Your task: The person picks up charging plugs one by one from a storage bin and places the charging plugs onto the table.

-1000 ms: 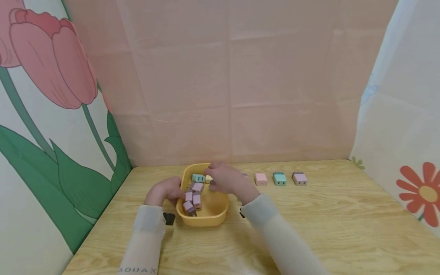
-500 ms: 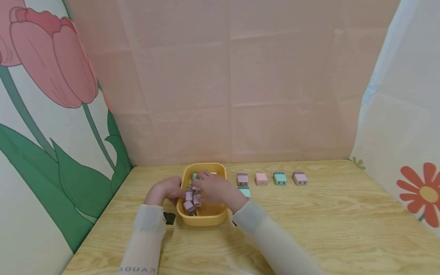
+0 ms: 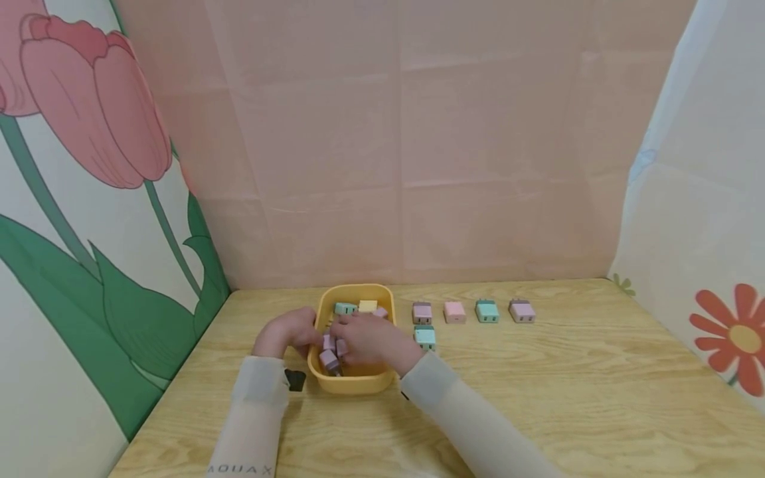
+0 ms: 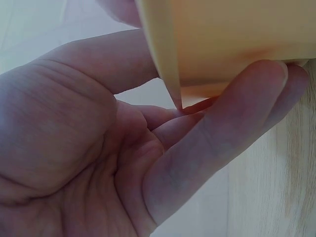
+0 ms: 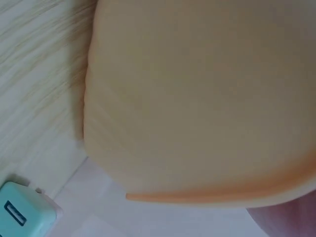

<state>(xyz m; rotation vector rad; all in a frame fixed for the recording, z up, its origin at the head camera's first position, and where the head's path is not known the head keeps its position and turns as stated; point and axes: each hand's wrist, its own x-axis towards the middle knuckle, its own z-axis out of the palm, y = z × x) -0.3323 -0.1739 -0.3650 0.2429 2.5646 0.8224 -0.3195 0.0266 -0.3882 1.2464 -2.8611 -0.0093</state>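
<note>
A yellow plastic bin (image 3: 352,385) stands on the table and holds several small USB charger plugs. My left hand (image 3: 291,330) grips the bin's left wall; in the left wrist view its fingers (image 4: 222,133) lie along the outside of the yellow wall. My right hand (image 3: 373,340) reaches into the bin with fingers bent down over lavender plugs (image 3: 329,360). Whether it pinches one is hidden, and in the right wrist view the bin wall (image 5: 197,98) covers the fingers. Toward the bin's back are a teal plug (image 3: 345,309), a cream plug (image 3: 367,306) and a lavender one.
Right of the bin a row of charger plugs lies on the table: a lavender plug (image 3: 422,313), a pink plug (image 3: 455,313), a teal plug (image 3: 487,311) and another lavender plug (image 3: 522,311). Another teal plug (image 3: 425,337) sits in front of the row's left end. A pink curtain hangs behind.
My right hand has moved from the bin's back right toward its middle and front. The cream plug and a lavender plug at the back right are uncovered. The left hand stays put.
</note>
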